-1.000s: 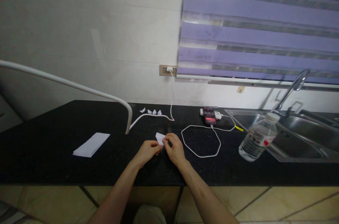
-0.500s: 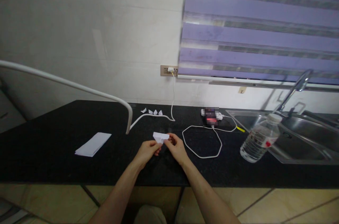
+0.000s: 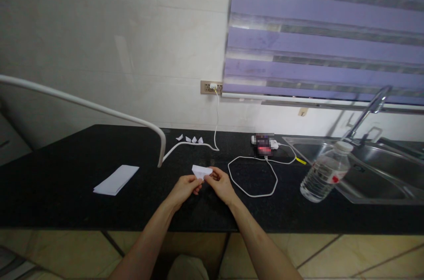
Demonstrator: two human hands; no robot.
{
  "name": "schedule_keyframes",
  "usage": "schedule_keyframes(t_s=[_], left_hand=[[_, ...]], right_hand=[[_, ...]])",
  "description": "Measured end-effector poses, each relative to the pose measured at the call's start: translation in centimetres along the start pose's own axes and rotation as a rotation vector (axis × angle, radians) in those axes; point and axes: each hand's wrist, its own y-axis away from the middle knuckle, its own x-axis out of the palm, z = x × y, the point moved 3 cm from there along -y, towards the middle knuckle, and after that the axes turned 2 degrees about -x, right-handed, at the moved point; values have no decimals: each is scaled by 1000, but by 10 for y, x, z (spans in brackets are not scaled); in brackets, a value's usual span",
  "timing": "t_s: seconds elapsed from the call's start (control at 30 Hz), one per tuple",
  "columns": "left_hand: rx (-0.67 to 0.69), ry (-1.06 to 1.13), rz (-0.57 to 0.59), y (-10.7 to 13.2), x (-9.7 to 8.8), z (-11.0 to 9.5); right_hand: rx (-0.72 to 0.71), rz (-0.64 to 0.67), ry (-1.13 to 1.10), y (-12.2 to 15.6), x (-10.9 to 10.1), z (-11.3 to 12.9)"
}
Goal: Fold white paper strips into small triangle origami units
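A small folded piece of white paper is pinched between both my hands just above the black countertop. My left hand grips its lower left edge with closed fingers. My right hand pinches its right side. A stack of white paper sheets lies on the counter to the left. Several tiny folded paper pieces sit in a row near the wall.
A white cable loops on the counter right of my hands, running to a blurred device and a wall socket. A clear plastic bottle stands by the steel sink and tap. A white curved tube arches over the left.
The folded paper has turned from a tilted position to lying more level between my fingers, and both hands have shifted slightly. Nothing else on the counter has moved.
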Motion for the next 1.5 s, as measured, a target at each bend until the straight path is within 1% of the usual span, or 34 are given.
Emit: schedule_keyframes(t_s=[0.1, 0.23, 0.47, 0.63, 0.9, 1.13, 1.33, 1.5], left_hand=[[10, 13, 7, -1, 0, 1], [11, 23, -3, -1, 0, 2], [-13, 39, -46, -1, 1, 1], [-18, 23, -51, 0, 1, 0], [-11, -12, -23, 2, 1, -1], [-1, -15, -31, 1, 3, -1], [-1, -32, -30, 2, 3, -2], [9, -48, -22, 2, 3, -2]], right_hand=[[-26, -32, 5, 1, 0, 2], [-61, -29, 59, 2, 0, 5], [-89, -51, 78, 1, -1, 2], [-93, -62, 75, 1, -1, 2], [-85, -74, 90, 2, -1, 5], [-108, -70, 168, 3, -3, 5], [-45, -79, 217, 4, -3, 4], [-49, -107, 213, 4, -2, 4]])
